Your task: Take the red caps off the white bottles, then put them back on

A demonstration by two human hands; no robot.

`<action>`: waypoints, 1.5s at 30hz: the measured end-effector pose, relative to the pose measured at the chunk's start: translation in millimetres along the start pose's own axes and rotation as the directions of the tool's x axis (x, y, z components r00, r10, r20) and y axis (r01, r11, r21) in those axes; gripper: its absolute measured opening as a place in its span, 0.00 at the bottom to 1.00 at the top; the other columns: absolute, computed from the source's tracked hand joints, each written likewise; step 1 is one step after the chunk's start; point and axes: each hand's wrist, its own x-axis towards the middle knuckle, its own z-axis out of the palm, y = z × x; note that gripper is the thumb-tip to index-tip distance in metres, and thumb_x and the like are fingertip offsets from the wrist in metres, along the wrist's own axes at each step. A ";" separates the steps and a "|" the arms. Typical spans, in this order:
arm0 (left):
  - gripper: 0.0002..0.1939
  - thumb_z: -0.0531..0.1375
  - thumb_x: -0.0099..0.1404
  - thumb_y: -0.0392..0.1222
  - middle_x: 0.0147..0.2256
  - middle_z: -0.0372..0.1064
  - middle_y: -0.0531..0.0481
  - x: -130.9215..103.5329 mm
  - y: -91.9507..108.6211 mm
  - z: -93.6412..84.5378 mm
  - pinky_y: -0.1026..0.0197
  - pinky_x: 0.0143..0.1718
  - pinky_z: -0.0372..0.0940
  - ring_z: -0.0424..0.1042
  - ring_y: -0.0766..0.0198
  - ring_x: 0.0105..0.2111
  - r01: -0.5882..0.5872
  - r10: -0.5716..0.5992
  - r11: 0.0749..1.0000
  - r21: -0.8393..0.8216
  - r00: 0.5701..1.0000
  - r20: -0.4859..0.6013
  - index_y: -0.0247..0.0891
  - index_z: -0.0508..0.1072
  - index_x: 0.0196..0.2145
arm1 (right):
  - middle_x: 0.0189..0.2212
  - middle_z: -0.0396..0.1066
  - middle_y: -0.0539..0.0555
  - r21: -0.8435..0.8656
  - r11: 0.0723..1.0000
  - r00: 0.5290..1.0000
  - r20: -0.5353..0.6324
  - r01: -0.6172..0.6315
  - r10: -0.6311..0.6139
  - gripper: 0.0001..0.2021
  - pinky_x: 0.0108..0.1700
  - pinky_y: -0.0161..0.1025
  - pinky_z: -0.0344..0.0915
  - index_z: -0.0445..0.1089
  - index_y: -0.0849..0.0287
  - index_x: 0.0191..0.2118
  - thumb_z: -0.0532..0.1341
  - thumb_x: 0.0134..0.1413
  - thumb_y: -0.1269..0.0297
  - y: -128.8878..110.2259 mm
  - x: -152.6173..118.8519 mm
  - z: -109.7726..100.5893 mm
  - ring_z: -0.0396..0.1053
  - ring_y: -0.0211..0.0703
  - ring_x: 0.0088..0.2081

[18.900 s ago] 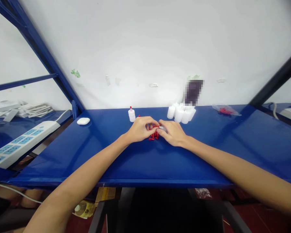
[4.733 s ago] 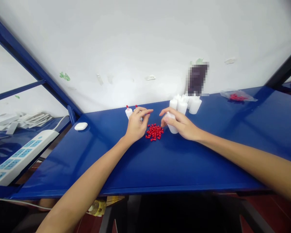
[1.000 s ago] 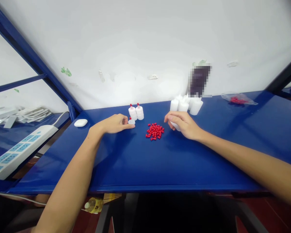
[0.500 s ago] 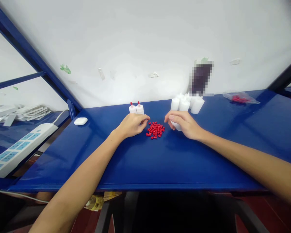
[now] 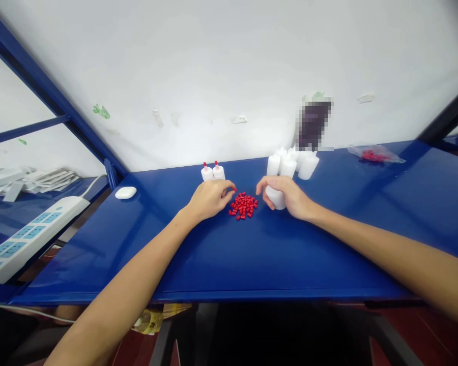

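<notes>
Below the desk [image 5: 275, 259], at the bottom of the frame left of centre, a yellow jug [image 5: 150, 323] is partly seen. At the lower left edge, a power strip [image 5: 34, 239] is set at a slant. Just above the middle of the desk's front edge, a loose heap of red caps [image 5: 243, 206] is spread on the blue surface, at the centre of the frame. On the right of the heap, a white bottle [image 5: 277, 199] is held by the right hand [image 5: 290, 195], its fingers and thumb curled loosely round it; the bottle's top is covered by the hand. On the left of the heap, the left hand [image 5: 209, 197] is held palm down, its thumb and forefinger brought nearly together, and a single cap [image 5: 235, 190] appears to be pinched at their tips; the other fingers are tucked out of sight. Farther left, a white case [image 5: 125, 192] is laid on the desk. Behind the left hand, two capped bottles [image 5: 212, 173] are stood upright side by side, their lower parts hidden. Right of centre, behind the right hand, white open bottles [image 5: 288, 165] are clustered. At the upper right, a clear bag [image 5: 376, 154] with red pieces inside is laid near the wall [image 5: 221, 66]
</notes>
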 end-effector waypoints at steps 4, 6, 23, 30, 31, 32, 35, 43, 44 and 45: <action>0.12 0.61 0.67 0.48 0.22 0.65 0.57 -0.3 26.8 -3.7 0.68 0.24 0.60 0.64 0.71 0.20 0.016 -0.056 0.835 -0.550 0.997 -0.056 0.36 0.72 0.41 | 0.15 0.63 0.48 -0.026 1.000 0.999 0.030 0.012 -0.011 0.20 0.25 0.36 0.56 0.69 0.60 0.29 0.52 0.63 0.50 -4.2 -1.2 4.6 0.59 0.37 0.19; 0.14 0.63 0.67 0.49 0.19 0.63 0.59 -1.2 40.8 -3.8 0.70 0.20 0.58 0.62 0.73 0.17 0.041 -0.038 0.673 -0.738 0.999 0.021 0.37 0.68 0.42 | 0.15 0.62 0.49 -0.032 0.998 0.998 0.055 0.045 -0.043 0.22 0.26 0.37 0.56 0.66 0.59 0.24 0.52 0.62 0.49 -7.0 -1.7 6.9 0.59 0.37 0.20; 0.17 0.64 0.66 0.52 0.17 0.66 0.62 -8.4 68.3 9.2 0.73 0.12 0.56 0.62 0.74 0.10 0.120 0.031 0.356 -0.927 0.990 0.140 0.39 0.65 0.43 | 0.16 0.58 0.48 -0.028 0.997 0.981 0.184 0.071 -0.065 0.32 0.25 0.37 0.52 0.75 0.61 0.24 0.51 0.62 0.39 -14.2 -6.5 12.5 0.53 0.36 0.21; 0.16 0.63 0.67 0.51 0.18 0.66 0.62 -9.0 64.1 15.7 0.73 0.12 0.55 0.61 0.74 0.10 0.098 0.069 0.315 -0.944 0.990 0.126 0.40 0.64 0.43 | 0.15 0.59 0.48 -0.046 0.997 0.986 0.160 0.060 -0.052 0.29 0.24 0.37 0.49 0.70 0.61 0.22 0.54 0.64 0.42 -13.8 -7.1 13.3 0.52 0.35 0.20; 0.16 0.63 0.67 0.51 0.18 0.66 0.62 -9.0 63.9 15.9 0.73 0.12 0.55 0.61 0.74 0.10 0.095 0.071 0.308 -0.947 0.990 0.122 0.40 0.64 0.43 | 0.15 0.58 0.47 -0.048 0.997 0.988 0.147 0.059 -0.051 0.29 0.23 0.37 0.49 0.68 0.61 0.21 0.54 0.63 0.41 -13.6 -7.0 13.5 0.51 0.34 0.20; 0.16 0.63 0.67 0.51 0.18 0.66 0.62 -9.0 63.8 16.0 0.73 0.13 0.55 0.61 0.74 0.11 0.092 0.071 0.306 -0.947 0.990 0.119 0.40 0.64 0.43 | 0.15 0.57 0.47 -0.048 0.997 0.989 0.141 0.058 -0.051 0.29 0.23 0.36 0.48 0.67 0.60 0.20 0.54 0.63 0.41 -13.2 -7.0 13.5 0.51 0.34 0.19; 0.16 0.63 0.67 0.52 0.18 0.66 0.61 -9.1 63.3 16.2 0.73 0.14 0.55 0.61 0.74 0.12 0.087 0.066 0.323 -0.943 0.991 0.114 0.40 0.65 0.44 | 0.14 0.54 0.46 -0.041 0.997 0.990 0.131 0.060 -0.054 0.30 0.23 0.36 0.47 0.64 0.60 0.18 0.55 0.61 0.40 -12.0 -6.6 12.9 0.50 0.33 0.18; 0.16 0.63 0.67 0.50 0.21 0.65 0.60 -11.1 61.3 19.1 0.73 0.17 0.57 0.62 0.74 0.16 0.030 0.063 0.425 -0.904 0.996 0.063 0.40 0.65 0.45 | 0.16 0.66 0.49 -0.091 0.990 0.974 0.211 0.105 -0.084 0.27 0.24 0.35 0.51 0.77 0.62 0.25 0.54 0.66 0.49 -16.2 -5.4 10.6 0.55 0.34 0.21; 0.15 0.63 0.68 0.50 0.21 0.65 0.60 -11.5 61.3 19.5 0.73 0.17 0.57 0.61 0.74 0.16 0.027 0.060 0.436 -0.900 0.996 0.059 0.40 0.65 0.45 | 0.16 0.66 0.50 -0.100 0.989 0.973 0.212 0.113 -0.089 0.27 0.24 0.35 0.51 0.78 0.63 0.26 0.54 0.67 0.49 -16.9 -5.5 10.0 0.55 0.34 0.21; 0.15 0.62 0.69 0.50 0.21 0.64 0.60 -11.9 61.2 19.8 0.73 0.17 0.57 0.61 0.74 0.16 0.025 0.061 0.444 -0.896 0.996 0.058 0.39 0.65 0.45 | 0.17 0.67 0.50 -0.113 0.987 0.972 0.215 0.118 -0.091 0.27 0.24 0.34 0.51 0.79 0.63 0.27 0.54 0.67 0.49 -17.3 -5.7 9.3 0.55 0.34 0.21</action>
